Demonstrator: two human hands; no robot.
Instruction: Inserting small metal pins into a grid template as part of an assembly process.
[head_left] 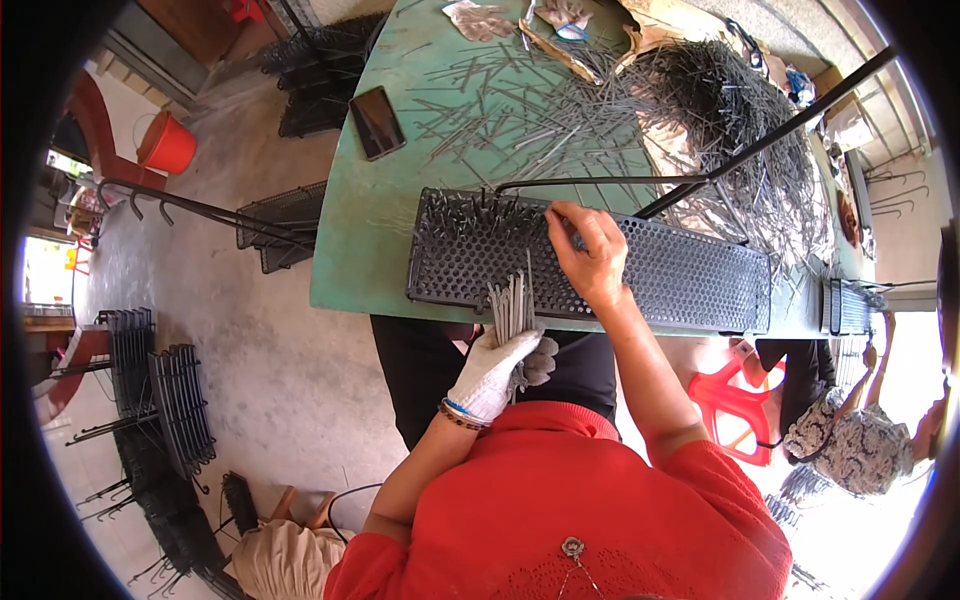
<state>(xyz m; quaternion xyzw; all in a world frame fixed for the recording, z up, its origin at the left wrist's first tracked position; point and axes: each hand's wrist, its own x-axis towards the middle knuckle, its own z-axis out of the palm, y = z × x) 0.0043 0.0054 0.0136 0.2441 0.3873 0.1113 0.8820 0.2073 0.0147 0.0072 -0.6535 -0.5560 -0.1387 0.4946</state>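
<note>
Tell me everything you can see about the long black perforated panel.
The long black panel, metal-looking and rectangular, has rows of round holes within a dark rim. It lies along the near edge of the green table. Dark rods stand toward its left end. The bare right hand is over it; contact is unclear.

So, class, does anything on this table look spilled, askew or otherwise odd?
Yes: loose grey rods lie scattered at many angles across the green table, unlike the bundle gathered in the gloved left hand. A dark phone near the left edge seems unrelated to the work.
</note>
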